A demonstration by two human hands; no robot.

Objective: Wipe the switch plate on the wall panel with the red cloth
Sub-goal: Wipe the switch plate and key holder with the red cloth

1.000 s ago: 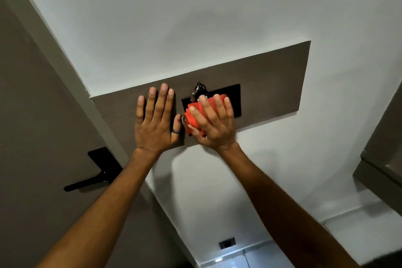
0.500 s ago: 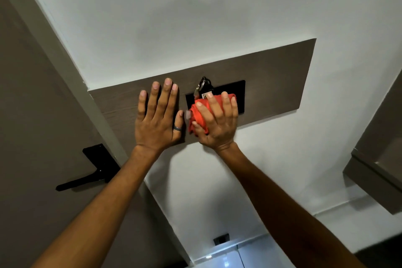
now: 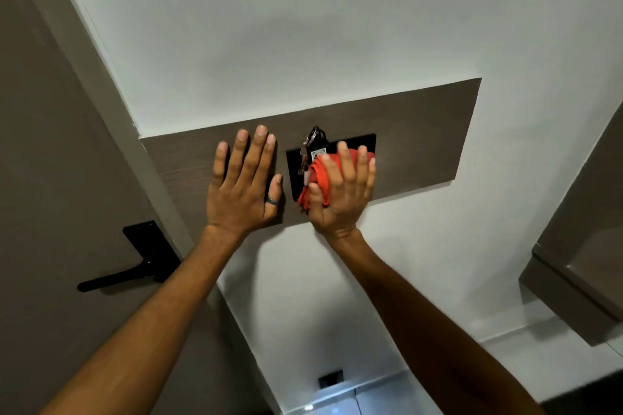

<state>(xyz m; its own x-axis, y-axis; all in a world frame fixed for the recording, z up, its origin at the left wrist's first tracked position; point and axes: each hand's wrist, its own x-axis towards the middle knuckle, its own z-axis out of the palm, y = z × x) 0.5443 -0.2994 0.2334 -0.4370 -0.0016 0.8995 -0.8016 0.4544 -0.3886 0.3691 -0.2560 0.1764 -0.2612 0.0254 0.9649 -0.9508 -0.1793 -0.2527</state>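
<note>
Red cloth (image 3: 316, 178) is bunched under the right hand (image 3: 340, 192), pressed flat against the black switch plate (image 3: 354, 141); fingers (image 3: 347, 162) lie spread over the cloth, palm clamping it to the plate's right half, cloth edges poking out on the thumb side. Plate sits in the brown wall panel (image 3: 421, 138), mostly covered by that hand; only its left part and top strip show. Key bunch with a tag (image 3: 313, 145) hangs at the plate's top, just beside the right fingertips, touching the cloth edge. Left hand (image 3: 241, 189) lies open and flat on the panel, fingers apart, holding nothing, thumb with a dark ring (image 3: 272, 201) just beside the plate's left edge. Black door handle (image 3: 135, 263) is below and outboard of the left wrist.
</note>
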